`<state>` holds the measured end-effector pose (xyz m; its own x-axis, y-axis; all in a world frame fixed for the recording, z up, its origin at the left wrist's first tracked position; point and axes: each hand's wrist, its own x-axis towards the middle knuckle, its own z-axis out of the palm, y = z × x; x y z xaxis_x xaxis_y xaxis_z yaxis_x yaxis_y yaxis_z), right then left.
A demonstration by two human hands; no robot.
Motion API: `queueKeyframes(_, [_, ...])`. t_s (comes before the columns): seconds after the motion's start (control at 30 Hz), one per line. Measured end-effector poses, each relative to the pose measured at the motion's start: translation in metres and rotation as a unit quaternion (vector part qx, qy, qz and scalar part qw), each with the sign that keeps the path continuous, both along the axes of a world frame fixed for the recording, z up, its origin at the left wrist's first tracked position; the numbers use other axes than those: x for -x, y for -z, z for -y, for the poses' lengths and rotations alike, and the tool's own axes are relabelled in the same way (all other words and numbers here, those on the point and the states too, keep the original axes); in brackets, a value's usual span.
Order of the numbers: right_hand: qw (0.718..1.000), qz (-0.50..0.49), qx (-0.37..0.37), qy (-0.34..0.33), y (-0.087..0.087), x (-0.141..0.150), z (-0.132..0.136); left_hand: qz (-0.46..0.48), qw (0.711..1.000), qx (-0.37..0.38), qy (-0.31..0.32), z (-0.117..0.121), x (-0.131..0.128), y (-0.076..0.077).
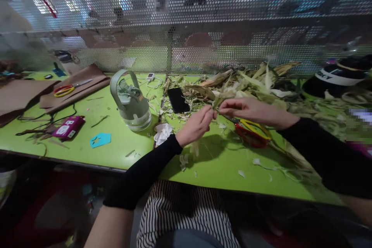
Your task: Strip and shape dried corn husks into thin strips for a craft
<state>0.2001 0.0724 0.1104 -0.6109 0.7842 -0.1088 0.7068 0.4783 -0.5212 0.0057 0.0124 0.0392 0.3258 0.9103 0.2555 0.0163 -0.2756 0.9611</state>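
My left hand (197, 126) is closed over the green table, its fingertips pinching a thin strip of corn husk (216, 104). Close beside it, my right hand (250, 111) pinches the same husk piece between thumb and fingers. How the strip runs between the fingertips is partly hidden. Below my right hand lie scissors (252, 135) with red and yellow handles, their blades partly covered. Behind both hands spreads a heap of pale and brownish corn husks (250, 81). A black phone (178, 100) lies among husk scraps left of the heap.
A pale green water bottle (132, 104) stands left of a crumpled tissue (163, 133). Farther left are brown paper (78, 81), a second pair of scissors (65, 90), a purple box (68, 128) and a blue tag (100, 140). A perforated metal screen (186, 54) borders the table's back.
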Motion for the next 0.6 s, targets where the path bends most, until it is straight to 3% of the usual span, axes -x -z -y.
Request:
queueKeyframes(0.1, [0.997,0.042,-0.051,0.031,0.011,0.003,0.012,0.123,0.988,0.089,-0.017,-0.003,-0.002,0.001])
queueKeyframes(0.17, [0.993,0.084,-0.082,0.027,0.014,0.006,0.019,0.163,0.98,0.105,-0.042,-0.005,-0.003,0.003])
queueKeyframes(0.27, [0.991,0.091,-0.1,-0.002,0.012,0.01,0.028,0.125,0.985,0.107,-0.047,-0.008,-0.005,0.009])
queueKeyframes(0.43, [0.991,0.031,-0.127,-0.022,0.004,0.015,0.038,0.026,0.993,0.099,0.05,-0.011,-0.005,0.024])
queueKeyframes(0.6, [0.991,0.034,-0.13,-0.011,0.003,0.012,0.04,-0.014,0.996,0.082,0.039,-0.012,-0.003,0.025])
